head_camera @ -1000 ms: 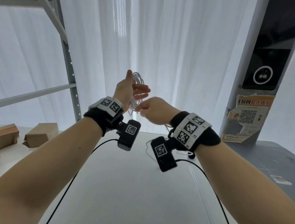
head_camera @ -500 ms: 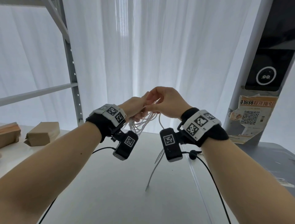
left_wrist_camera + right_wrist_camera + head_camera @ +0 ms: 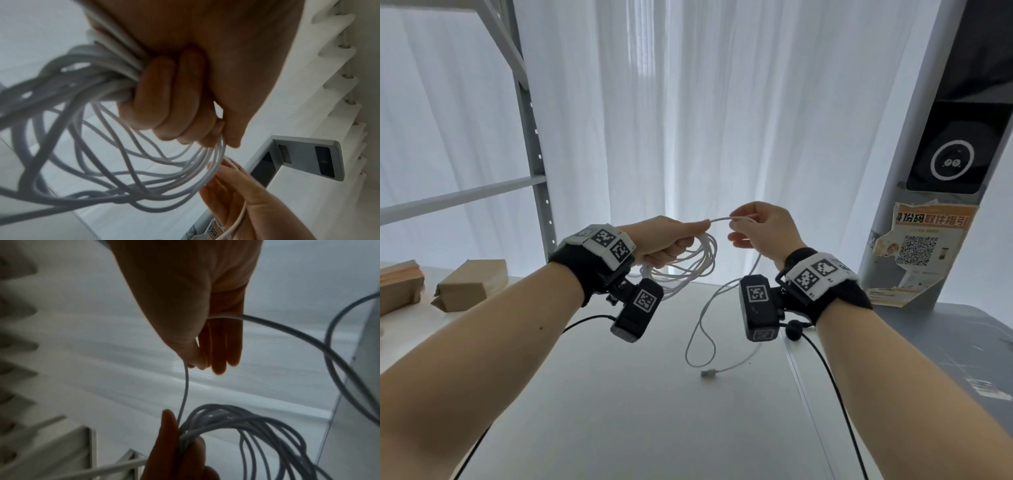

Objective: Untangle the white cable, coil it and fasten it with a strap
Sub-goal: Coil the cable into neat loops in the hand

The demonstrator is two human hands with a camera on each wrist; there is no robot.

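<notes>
head view: both hands up over the white table (image 3: 619, 411)
left hand (image 3: 664, 240): fist wrapped round the coiled white cable (image 3: 688, 260)
right hand (image 3: 763, 228): pinching a strand, tail hanging down to the table

The left hand (image 3: 666, 240) is hiding where the white cable (image 3: 681, 263) loops gather inside its fist. The left wrist view's edge is cutting off blurred loops. A wrist camera (image 3: 758, 308) is covering part of the hanging strand.
</notes>
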